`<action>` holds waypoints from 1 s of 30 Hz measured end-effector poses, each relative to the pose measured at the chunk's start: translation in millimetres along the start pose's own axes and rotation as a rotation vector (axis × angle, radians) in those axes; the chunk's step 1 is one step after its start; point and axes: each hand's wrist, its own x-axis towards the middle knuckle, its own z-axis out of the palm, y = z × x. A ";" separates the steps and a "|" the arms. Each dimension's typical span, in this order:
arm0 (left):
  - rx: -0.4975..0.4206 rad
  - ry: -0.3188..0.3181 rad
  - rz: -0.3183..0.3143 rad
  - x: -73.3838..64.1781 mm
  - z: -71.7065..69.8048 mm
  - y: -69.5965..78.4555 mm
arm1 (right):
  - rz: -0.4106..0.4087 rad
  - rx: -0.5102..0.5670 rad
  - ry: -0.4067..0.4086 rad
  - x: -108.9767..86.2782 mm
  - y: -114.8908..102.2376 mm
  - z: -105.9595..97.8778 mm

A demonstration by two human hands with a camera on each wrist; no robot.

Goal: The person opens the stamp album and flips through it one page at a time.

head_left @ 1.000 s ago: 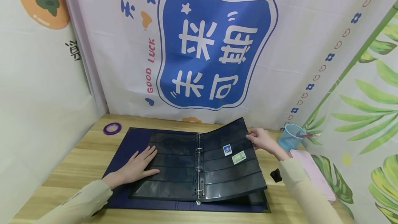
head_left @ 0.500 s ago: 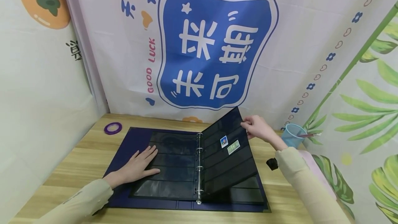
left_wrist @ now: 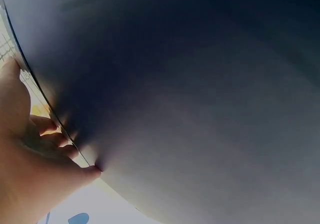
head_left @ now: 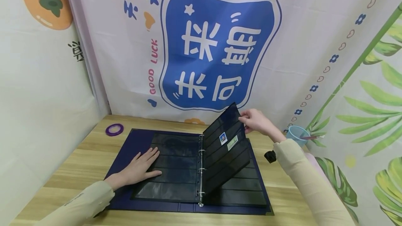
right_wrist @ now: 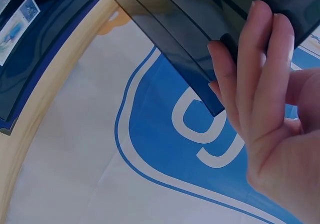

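A dark blue ring binder [head_left: 125, 151] lies spread on the table, with black pocket pages on metal rings [head_left: 201, 180]. My left hand [head_left: 138, 168] rests with spread fingers on the left page [head_left: 176, 173]. At the right, my right hand [head_left: 255, 120] pinches the outer edge of a black page [head_left: 216, 170], which stands tilted up from the rings. Two stamps, one blue [head_left: 223, 138] and one green [head_left: 232, 143], show on that raised page. Beneath it lies another black page [head_left: 242, 196]. In the right wrist view, stamps [right_wrist: 20, 27] also appear at the left edge.
A purple tape roll [head_left: 114, 129] lies at the table's back left. At the right stands a blue mesh pen cup [head_left: 296, 135] with a pen-like stick. A pink object [head_left: 314, 161] is partly behind my right sleeve. A printed cloth hangs behind the table.
My right hand has moved up and leftward, lifting the page steeper and uncovering more of the page below. The left hand has stayed in place.
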 end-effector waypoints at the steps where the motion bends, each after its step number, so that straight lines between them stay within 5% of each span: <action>1: 0.000 0.001 0.001 0.0 0.4 0.0 | 0.003 0.001 -0.005 0.9 -0.7 -0.2; 8: -0.009 0.030 0.022 -0.9 4.3 -0.5 | 0.003 0.045 -0.020 3.5 -4.7 4.1; 16: -0.003 0.010 0.007 -0.1 1.2 -0.4 | 0.008 0.270 -0.003 4.3 8.4 20.7; 25: 0.008 -0.003 0.000 2.1 2.4 -2.0 | -0.129 0.610 0.129 -4.9 28.6 63.8; 30: 0.007 0.010 0.009 2.1 2.6 -1.8 | -0.061 0.730 0.178 -9.5 40.7 93.1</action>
